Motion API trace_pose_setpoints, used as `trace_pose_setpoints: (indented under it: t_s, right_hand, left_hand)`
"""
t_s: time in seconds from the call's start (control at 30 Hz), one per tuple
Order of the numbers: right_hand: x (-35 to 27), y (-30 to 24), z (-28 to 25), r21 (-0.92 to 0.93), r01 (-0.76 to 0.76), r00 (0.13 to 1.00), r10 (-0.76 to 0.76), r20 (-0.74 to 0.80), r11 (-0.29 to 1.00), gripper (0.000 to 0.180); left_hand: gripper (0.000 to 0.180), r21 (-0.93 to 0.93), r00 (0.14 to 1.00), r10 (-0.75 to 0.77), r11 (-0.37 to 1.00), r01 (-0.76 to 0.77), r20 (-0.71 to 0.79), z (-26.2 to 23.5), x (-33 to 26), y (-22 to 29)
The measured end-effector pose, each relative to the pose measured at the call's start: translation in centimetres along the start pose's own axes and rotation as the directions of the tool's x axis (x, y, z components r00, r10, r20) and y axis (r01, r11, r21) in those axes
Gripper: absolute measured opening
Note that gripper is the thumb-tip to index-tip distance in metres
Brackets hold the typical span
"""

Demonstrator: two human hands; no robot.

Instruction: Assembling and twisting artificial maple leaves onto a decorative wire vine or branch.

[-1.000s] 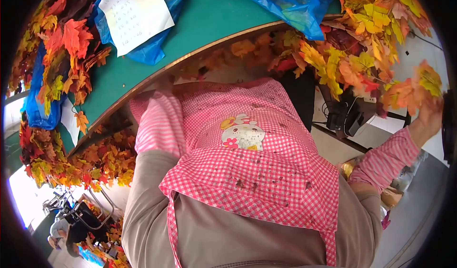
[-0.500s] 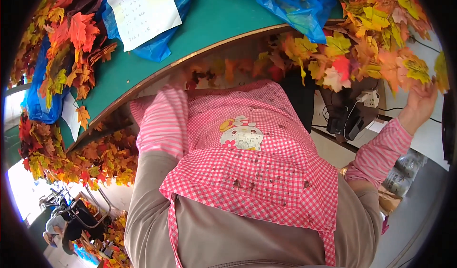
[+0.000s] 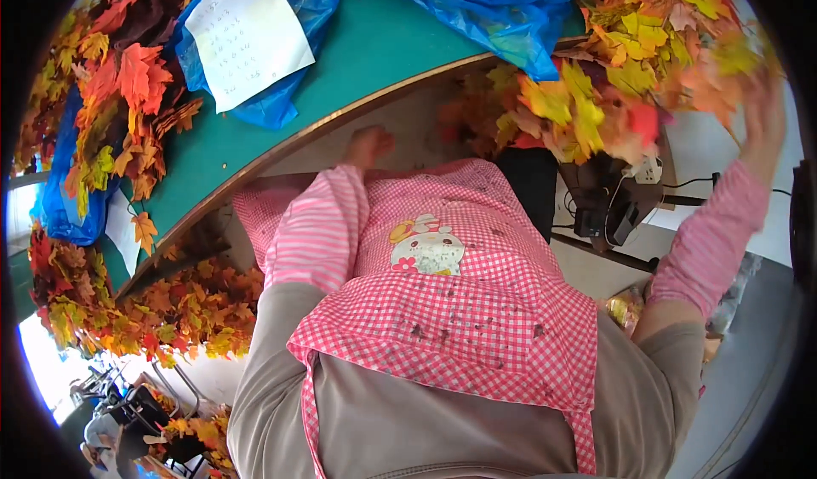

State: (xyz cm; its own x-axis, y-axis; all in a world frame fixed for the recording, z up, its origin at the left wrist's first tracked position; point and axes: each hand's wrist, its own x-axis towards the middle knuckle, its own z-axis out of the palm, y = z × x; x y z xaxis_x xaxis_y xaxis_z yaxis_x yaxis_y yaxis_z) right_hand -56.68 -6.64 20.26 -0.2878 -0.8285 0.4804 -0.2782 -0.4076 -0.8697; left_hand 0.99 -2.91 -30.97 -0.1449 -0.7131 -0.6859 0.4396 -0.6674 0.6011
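A garland of artificial maple leaves (image 3: 566, 100) in orange, yellow and red hangs along the table's right edge, part of it blurred. At its far right end my right hand (image 3: 763, 109) is raised against a blurred yellow leaf. Motion smears its fingers, so their grip does not show clearly. My left hand (image 3: 368, 145) is below the table's front edge, over the top of my apron, apart from the leaves. Its fingers are curled in, and nothing shows between them. Striped pink sleeve covers are on both forearms.
The green table (image 3: 255, 130) curves across in front of me. On it lie blue plastic bags (image 3: 502, 19), a handwritten white sheet (image 3: 249, 41) and more leaf garlands (image 3: 140, 79). Leaves (image 3: 191, 309) hang at the left. Black boxes with cables (image 3: 608, 215) stand under the right side.
The strand of leaves under the table edge has been drawn to the right, away from my left hand. My right hand has risen. My left hand has moved a little right and come into clearer view.
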Motion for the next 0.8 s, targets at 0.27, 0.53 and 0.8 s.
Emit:
trace_pose_setpoints:
  t_s: [0.27,0.53,0.8]
  right_hand:
    - [11.6,1.0,1.0,0.33,-0.066,0.991,0.099,-0.085,0.942,0.018]
    - [10.1,-4.0,1.4,-0.352,0.03,0.948,-0.138,-0.287,0.935,0.029]
    - [8.1,-11.4,4.4,0.006,0.217,0.907,-0.199,-0.371,0.976,0.026]
  left_hand:
    - [0.016,0.162,0.987,0.036,0.987,-0.009,-0.16,-4.1,-5.2,-2.3]
    - [0.03,0.399,0.973,0.224,0.898,-0.183,-0.058,-1.1,-3.9,-2.8]
    - [0.018,0.329,0.996,0.019,0.944,0.01,-0.084,3.4,-7.6,-0.8]
